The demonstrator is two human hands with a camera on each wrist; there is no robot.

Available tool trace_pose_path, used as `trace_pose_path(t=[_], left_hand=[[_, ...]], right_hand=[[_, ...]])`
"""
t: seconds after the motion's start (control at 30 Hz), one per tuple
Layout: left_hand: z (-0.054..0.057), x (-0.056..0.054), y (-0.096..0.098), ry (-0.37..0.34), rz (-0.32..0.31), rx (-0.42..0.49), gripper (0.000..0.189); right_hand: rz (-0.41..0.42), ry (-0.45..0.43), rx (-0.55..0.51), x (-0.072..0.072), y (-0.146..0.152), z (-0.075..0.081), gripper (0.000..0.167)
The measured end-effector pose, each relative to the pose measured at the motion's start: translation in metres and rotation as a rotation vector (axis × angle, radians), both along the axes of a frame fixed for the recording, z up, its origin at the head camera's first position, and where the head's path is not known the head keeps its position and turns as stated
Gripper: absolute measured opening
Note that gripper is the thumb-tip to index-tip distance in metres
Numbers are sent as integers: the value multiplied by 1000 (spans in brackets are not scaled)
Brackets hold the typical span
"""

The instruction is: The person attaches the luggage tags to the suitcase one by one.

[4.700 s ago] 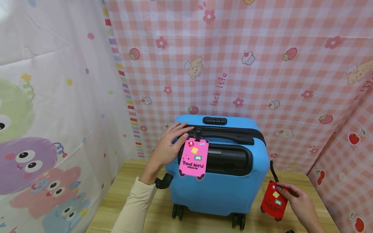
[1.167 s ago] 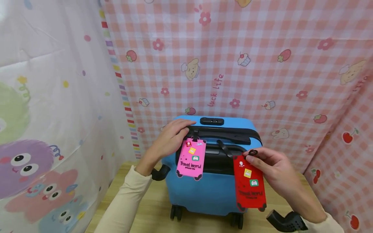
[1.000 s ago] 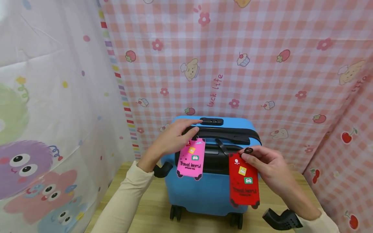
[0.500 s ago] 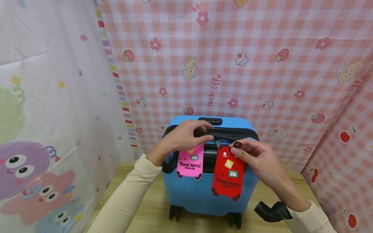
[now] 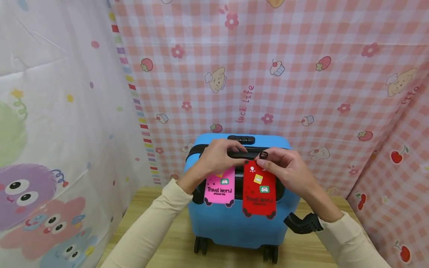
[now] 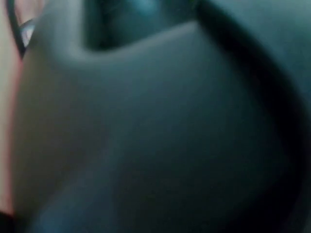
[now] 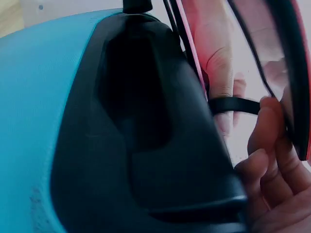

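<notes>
A blue suitcase (image 5: 234, 227) stands upright, its black top handle (image 5: 259, 150) partly behind my hands. My right hand (image 5: 289, 169) pinches a red luggage tag (image 5: 259, 199) at its top edge, beside its black buckle. In the right wrist view the tag's black strap (image 7: 238, 105) runs from the right fingers across the left fingers. Over the handle, my left hand (image 5: 219, 156) has bent fingers and its thumb by the strap; I cannot tell whether it grips the strap. A pink luggage tag (image 5: 219, 191) hangs below it, its top hidden.
The suitcase's wheels (image 5: 270, 253) rest on a wood-grain tabletop (image 5: 161, 238). A pink checked cloth (image 5: 295, 44) hangs close behind, and a white cartoon-print cloth (image 5: 67, 123) hangs at the left. Blurred dark plastic (image 6: 160, 121) fills most of the left wrist view.
The right hand has brought the red tag from the table's right side up and left to the handle. My left hand has slid right along the handle, now covering the pink tag's top.
</notes>
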State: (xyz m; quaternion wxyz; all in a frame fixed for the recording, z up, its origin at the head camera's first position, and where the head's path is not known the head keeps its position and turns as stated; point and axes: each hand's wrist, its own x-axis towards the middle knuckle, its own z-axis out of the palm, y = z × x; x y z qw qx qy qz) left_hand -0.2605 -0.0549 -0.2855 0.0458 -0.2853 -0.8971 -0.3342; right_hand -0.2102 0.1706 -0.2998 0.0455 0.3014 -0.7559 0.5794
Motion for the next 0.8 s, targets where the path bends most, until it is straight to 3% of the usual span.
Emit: trace_pose_path(t=[0.17,0.57,0.8], left_hand=[[-1,1,4,12,31,-12,29],[3,1,5,-159,68,71,24],[1,2,6,-163,81,85,25]], right_hand=[[45,-44,-50,-4,3,-4,12],[79,-61,-30,-4,5,-5,13],[87,-75,-30,-6,6,-7,14]])
